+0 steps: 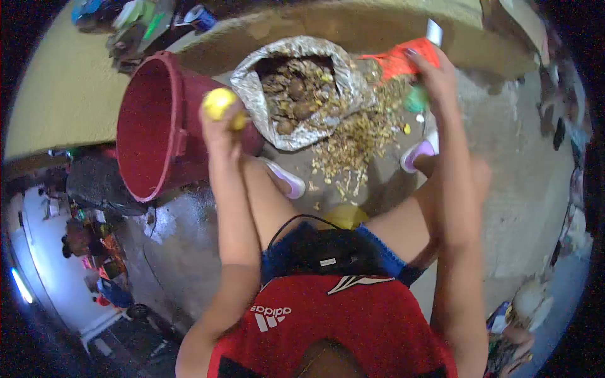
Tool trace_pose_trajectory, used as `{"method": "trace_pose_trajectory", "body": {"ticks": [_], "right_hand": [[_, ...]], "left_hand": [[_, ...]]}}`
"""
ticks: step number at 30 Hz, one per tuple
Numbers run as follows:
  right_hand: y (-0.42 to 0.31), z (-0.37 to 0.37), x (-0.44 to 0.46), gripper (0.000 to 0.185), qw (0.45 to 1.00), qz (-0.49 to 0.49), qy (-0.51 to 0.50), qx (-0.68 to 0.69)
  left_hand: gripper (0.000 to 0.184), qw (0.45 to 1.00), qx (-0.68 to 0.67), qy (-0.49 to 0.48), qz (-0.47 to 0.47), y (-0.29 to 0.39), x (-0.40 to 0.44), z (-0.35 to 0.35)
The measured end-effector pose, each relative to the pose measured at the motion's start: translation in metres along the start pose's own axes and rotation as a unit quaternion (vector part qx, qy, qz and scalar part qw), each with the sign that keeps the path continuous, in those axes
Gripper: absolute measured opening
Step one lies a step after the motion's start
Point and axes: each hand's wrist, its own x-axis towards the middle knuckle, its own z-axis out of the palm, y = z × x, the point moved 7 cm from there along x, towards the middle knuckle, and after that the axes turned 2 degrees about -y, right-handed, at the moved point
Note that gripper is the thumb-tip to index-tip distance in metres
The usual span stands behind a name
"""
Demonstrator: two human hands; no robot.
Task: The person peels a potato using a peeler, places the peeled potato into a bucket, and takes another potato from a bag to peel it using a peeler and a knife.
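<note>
My left hand (220,126) is raised beside the maroon bucket, its fingers closed around a round yellow thing (220,104). Motion blurs it, so I cannot tell its exact kind. My right hand (439,79) reaches forward on the right and grips a bright orange-red plastic bag or cloth (403,58). A small white piece (434,33) sticks up just behind that hand. Below it on the floor lies a round green thing (416,99). Between my hands stands an open silvery woven sack (252,101) with brownish scraps and several round brown lumps inside.
The maroon bucket (179,129) lies tilted on its side, mouth facing left. Pale peelings (346,151) spread over the floor between my shoes. A yellow object (348,216) sits between my thighs. Cluttered items (135,28) lie at the upper left. A low wall runs behind the sack.
</note>
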Motion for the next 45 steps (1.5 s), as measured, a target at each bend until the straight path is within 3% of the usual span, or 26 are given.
{"method": "trace_pose_trajectory", "body": {"ticks": [1,2,3,5,7,9,11,13,15,17,19,22,24,27,29,30,31,33,35,36,39,41,42,45], "right_hand": [[-0.005,-0.015,-0.001,0.022,1.0,-0.001,0.017,0.013],[0.004,-0.034,0.003,0.023,0.998,0.001,0.013,0.067],[0.001,-0.055,-0.005,0.022,0.998,-0.016,0.057,0.023],[0.009,-0.078,-0.019,0.018,0.99,0.031,0.097,0.094],[0.017,-0.092,-0.033,0.015,0.978,0.045,0.108,0.174],[0.032,-0.102,-0.042,0.014,0.969,0.073,0.103,0.214],[0.043,-0.101,-0.05,0.015,0.959,0.099,0.095,0.247],[0.056,-0.102,-0.058,0.016,0.946,0.123,0.093,0.285],[0.072,-0.102,-0.06,0.017,0.928,0.145,0.093,0.33],[0.066,-0.093,-0.066,0.016,0.926,0.128,0.068,0.35],[0.065,-0.092,-0.073,0.017,0.927,0.124,0.044,0.352],[0.088,-0.107,-0.07,0.021,0.931,0.129,-0.008,0.34],[0.098,-0.118,-0.079,0.025,0.931,0.183,0.07,0.307],[0.092,-0.129,-0.098,0.031,0.94,0.221,0.11,0.236],[0.072,-0.117,-0.118,0.034,0.931,0.217,0.137,0.259],[0.054,-0.096,-0.132,0.035,0.892,0.187,0.164,0.378],[0.039,-0.075,-0.134,0.034,0.905,0.187,0.088,0.372],[0.024,-0.045,-0.145,0.033,0.913,0.189,-0.062,0.355],[0.061,-0.057,-0.127,0.033,0.942,0.232,0.07,0.233],[0.043,-0.047,-0.136,0.032,0.946,0.254,0.139,0.148],[0.022,-0.037,-0.137,0.032,0.928,0.307,0.212,-0.013],[0.037,-0.044,-0.126,0.032,0.914,0.333,0.23,-0.004],[0.056,-0.051,-0.111,0.032,0.909,0.336,0.242,0.04],[0.066,-0.041,-0.092,0.032,0.913,0.322,0.219,0.119]], "left_hand": [[0.06,0.999,-0.001,0.002,0.049,0.027,0.014,-0.026],[0.043,0.988,0.039,0.073,0.134,0.051,0.024,-0.061],[0.043,0.97,0.092,0.143,0.176,0.077,0.025,-0.088],[0.066,0.905,0.185,0.252,0.29,0.115,0.027,-0.139],[0.097,0.953,0.178,0.182,0.163,0.121,0.052,-0.179],[0.094,0.978,0.153,0.126,0.07,0.121,0.058,-0.202],[0.089,0.977,0.088,0.126,0.145,0.119,0.057,-0.216],[0.082,0.964,0.162,0.173,0.119,0.118,0.04,-0.218],[0.077,0.913,0.294,0.169,0.227,0.087,0.07,-0.265],[0.077,0.818,0.503,0.222,0.167,0.072,0.054,-0.267],[0.075,0.793,0.534,0.199,0.214,0.07,0.055,-0.266],[0.072,0.787,0.575,0.181,0.134,0.057,0.064,-0.257],[0.068,0.8,0.564,0.19,0.081,0.056,0.061,-0.253],[0.066,0.808,0.564,0.167,0.015,0.062,0.053,-0.245],[0.061,0.801,0.573,0.173,0.002,0.045,0.067,-0.253],[0.059,0.78,0.621,0.076,-0.004,0.035,0.082,-0.248],[0.057,0.75,0.661,-0.026,-0.009,0.024,0.095,-0.239],[0.06,0.734,0.676,-0.047,-0.034,0.033,0.088,-0.235],[0.061,0.696,0.708,-0.104,-0.061,0.027,0.097,-0.236],[0.061,0.663,0.729,-0.152,-0.073,0.015,0.108,-0.242],[0.065,0.604,0.748,-0.267,-0.066,-0.017,0.14,-0.256],[0.071,0.511,0.812,-0.264,-0.1,-0.017,0.144,-0.26],[0.068,0.51,0.804,-0.281,-0.123,-0.022,0.148,-0.262],[0.063,0.43,0.826,-0.349,-0.108,-0.082,0.189,-0.301]]}}
